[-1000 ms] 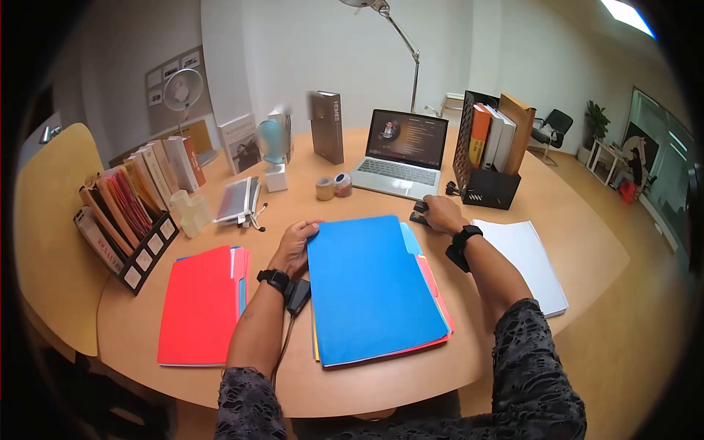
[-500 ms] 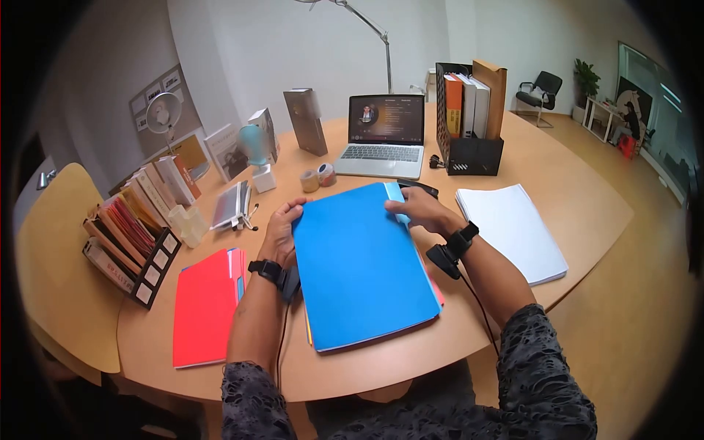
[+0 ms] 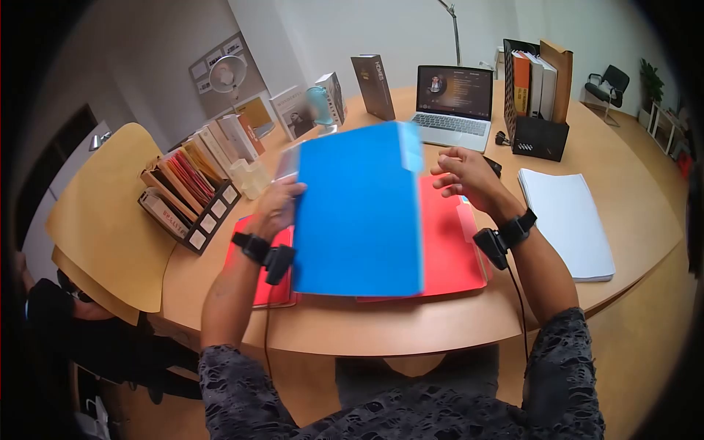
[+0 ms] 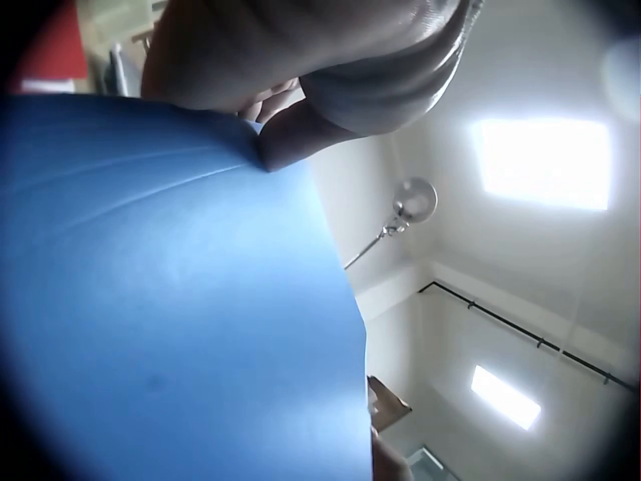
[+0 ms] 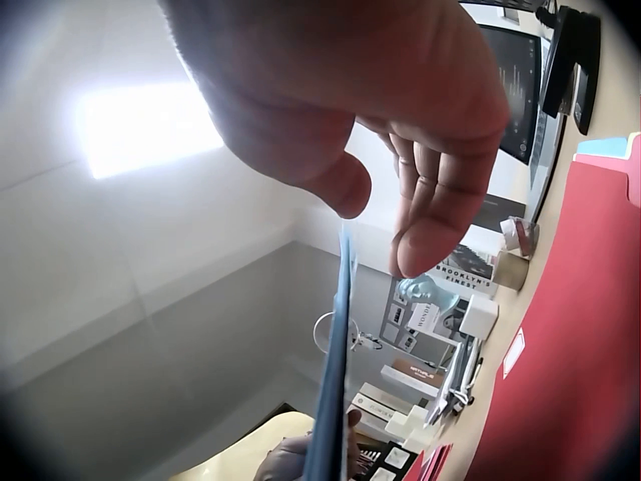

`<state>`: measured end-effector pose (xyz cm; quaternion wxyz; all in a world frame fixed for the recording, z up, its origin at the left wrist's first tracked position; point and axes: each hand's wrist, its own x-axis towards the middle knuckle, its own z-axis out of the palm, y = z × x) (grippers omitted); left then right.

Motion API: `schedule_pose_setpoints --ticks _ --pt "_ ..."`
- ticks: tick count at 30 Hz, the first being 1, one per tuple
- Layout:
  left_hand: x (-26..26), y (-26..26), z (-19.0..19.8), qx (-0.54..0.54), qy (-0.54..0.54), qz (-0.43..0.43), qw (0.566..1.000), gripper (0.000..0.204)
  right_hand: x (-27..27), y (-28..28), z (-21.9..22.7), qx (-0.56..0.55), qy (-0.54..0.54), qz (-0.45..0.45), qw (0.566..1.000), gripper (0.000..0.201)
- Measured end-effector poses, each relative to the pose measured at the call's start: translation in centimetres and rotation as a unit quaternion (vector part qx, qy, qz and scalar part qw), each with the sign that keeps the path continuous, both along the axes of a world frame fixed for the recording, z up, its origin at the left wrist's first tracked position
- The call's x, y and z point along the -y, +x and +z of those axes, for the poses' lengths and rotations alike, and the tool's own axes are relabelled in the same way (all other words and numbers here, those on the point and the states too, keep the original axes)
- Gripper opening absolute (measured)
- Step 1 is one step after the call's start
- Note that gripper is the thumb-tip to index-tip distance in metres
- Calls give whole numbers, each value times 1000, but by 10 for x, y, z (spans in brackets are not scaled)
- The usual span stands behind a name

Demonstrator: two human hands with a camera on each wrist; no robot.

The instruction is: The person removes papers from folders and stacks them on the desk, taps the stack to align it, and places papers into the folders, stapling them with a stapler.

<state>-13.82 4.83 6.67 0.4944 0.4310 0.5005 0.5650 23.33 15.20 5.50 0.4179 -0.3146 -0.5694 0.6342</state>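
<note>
My left hand (image 3: 277,204) grips a blue folder (image 3: 356,220) at its left edge, thumb on the front, and holds it raised over the table. The folder has a light blue tab at its upper right. My right hand (image 3: 469,180) is just right of that tab, fingers loosely bent and holding nothing; the right wrist view shows the folder's edge (image 5: 336,371) below the thumb. Behind and below lies a red folder (image 3: 456,246) on a pile, partly covered by the blue one. Another red folder pile (image 3: 284,295) shows under my left forearm.
A black stapler (image 3: 493,167) lies beyond my right hand. To the right is a stack of white paper (image 3: 565,227). A laptop (image 3: 449,133) and a black book holder (image 3: 539,138) stand behind. A file rack (image 3: 213,220) is at the left. A person in dark clothes (image 3: 73,323) is beyond it.
My right hand has left the stapler, pinched the blue folder's tab corner, then let go. The blue folder has risen off its pile and moved left, uncovering a red folder. My view has swung left.
</note>
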Motion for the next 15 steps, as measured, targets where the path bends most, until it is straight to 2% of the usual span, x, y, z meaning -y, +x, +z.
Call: schedule_pose_setpoints --ticks 2,3,5,7,8,9,10,11,13,15 --pt "17 -44 9 -5 -17 79 997 24 3 8 -4 17 -7 26 999 33" --pt "27 -66 13 -9 -18 80 997 25 5 13 -7 37 -12 52 998 38" --pt "46 -118 13 -13 -17 84 996 26 11 19 -14 46 -12 54 997 35" --pt "61 -176 -2 -65 -54 157 984 24 15 26 -22 67 -31 76 994 34" --pt "69 -200 -10 -64 -53 159 984 24 19 28 -26 70 -38 72 994 32" --pt "77 -221 -20 -99 -77 216 968 23 21 30 -28 71 -38 73 994 32" --pt "85 -235 -29 -135 -103 271 948 23 23 31 -31 87 -36 73 993 30" --pt "92 -242 -36 -134 -104 271 947 23 25 32 -33 102 -35 73 991 28" --pt "105 -253 -48 -168 -190 349 902 34 25 34 -34 115 -24 80 990 29" --pt "110 -291 -72 -185 -201 319 908 37 26 34 -34 127 -15 88 988 30"
